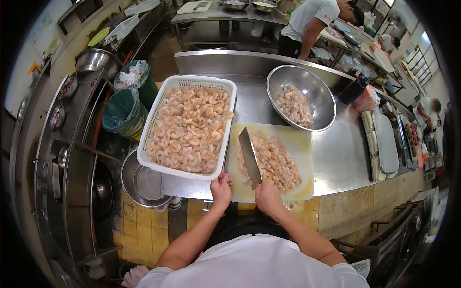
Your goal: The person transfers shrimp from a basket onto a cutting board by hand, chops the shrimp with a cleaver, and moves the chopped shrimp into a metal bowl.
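Note:
My right hand [268,196] is wrapped round the handle of a wide knife [249,156], its blade pointing away over the white cutting board [305,163]. Pieces of shrimp [278,165] are heaped on the board, mostly to the right of the blade. At the near right corner of a white perforated basket [229,89], my left hand [221,190] has its fingers bent at the rim; whether they grip it I cannot tell. Whole peeled shrimp [192,129] fill the basket. Behind the board, a steel bowl [326,103] holds more shrimp pieces [295,105].
Green lined bins [126,113] and a steel pot [141,180] stand left of the steel table [341,158]. A dark bottle [354,90] and trays [385,144] are at right. A person [312,24] leans over a counter behind the table.

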Demonstrator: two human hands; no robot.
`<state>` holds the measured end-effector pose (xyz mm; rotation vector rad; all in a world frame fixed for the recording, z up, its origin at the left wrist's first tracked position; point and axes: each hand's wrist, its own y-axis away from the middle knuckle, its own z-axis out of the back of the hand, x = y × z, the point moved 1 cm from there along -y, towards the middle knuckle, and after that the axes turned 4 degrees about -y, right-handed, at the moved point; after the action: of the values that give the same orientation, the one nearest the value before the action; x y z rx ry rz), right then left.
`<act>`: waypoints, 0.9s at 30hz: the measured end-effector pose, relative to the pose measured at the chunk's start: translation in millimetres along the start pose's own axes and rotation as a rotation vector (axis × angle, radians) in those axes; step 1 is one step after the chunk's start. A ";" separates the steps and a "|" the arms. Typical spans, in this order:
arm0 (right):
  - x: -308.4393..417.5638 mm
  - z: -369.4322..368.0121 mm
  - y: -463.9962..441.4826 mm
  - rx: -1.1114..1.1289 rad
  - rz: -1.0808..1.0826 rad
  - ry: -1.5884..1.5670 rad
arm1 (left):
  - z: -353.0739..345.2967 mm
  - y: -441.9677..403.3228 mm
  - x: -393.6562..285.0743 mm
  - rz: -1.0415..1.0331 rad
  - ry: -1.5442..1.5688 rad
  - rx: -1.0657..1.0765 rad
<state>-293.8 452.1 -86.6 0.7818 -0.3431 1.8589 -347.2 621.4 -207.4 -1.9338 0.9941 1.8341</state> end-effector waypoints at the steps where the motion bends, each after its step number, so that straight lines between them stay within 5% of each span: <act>1: 6.1 7.1 -1.6 -0.007 -0.009 -0.005 | -1.4 -2.3 -0.5 -0.008 0.009 -0.004; 8: -16.1 -10.4 0.8 0.013 -0.021 0.019 | -0.3 -6.6 3.5 -0.002 -0.005 -0.024; 17: -26.6 69.1 -8.4 -0.080 -0.070 0.063 | 2.4 2.1 2.2 -0.061 -0.052 0.015; 23: -70.9 20.5 6.9 -0.067 0.022 0.093 | -1.6 3.8 17.1 -0.092 -0.065 0.044; 27: -32.9 50.3 13.7 -0.054 -0.034 0.076 | -12.2 5.8 2.3 -0.100 -0.104 0.082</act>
<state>-280.2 394.5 -69.0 0.6741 -0.3283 1.8348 -341.9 608.7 -206.4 -1.7880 0.9084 1.7908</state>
